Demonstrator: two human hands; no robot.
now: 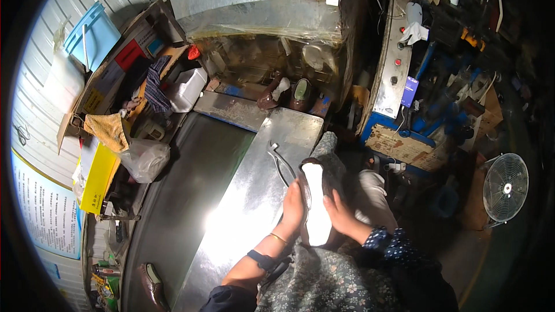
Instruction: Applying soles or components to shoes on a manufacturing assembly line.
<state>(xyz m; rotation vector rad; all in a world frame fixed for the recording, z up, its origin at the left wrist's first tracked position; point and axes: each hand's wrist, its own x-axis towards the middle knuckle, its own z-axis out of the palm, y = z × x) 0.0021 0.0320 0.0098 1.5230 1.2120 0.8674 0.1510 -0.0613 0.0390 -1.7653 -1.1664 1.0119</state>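
My left hand [293, 208] and my right hand [346, 217] are closed on either side of a dark brown shoe [317, 205] in my lap. Its white sole faces up, with the narrow part toward me. Past my left hand, a pair of metal pincers [280, 163] lies on the shiny metal tabletop [243, 196]. A patterned cloth [327, 144] shows beyond the shoe's far end. The fingers under the shoe are mostly hidden.
A dark conveyor belt [173, 196] runs along the left, carrying a brown shoe [152, 289]. Two more shoes [273, 92] stand by the metal machine housing [260, 6]. At the right are a control panel [393, 52] and a round fan [506, 188]. Cluttered shelving [110, 95] lines the left wall.
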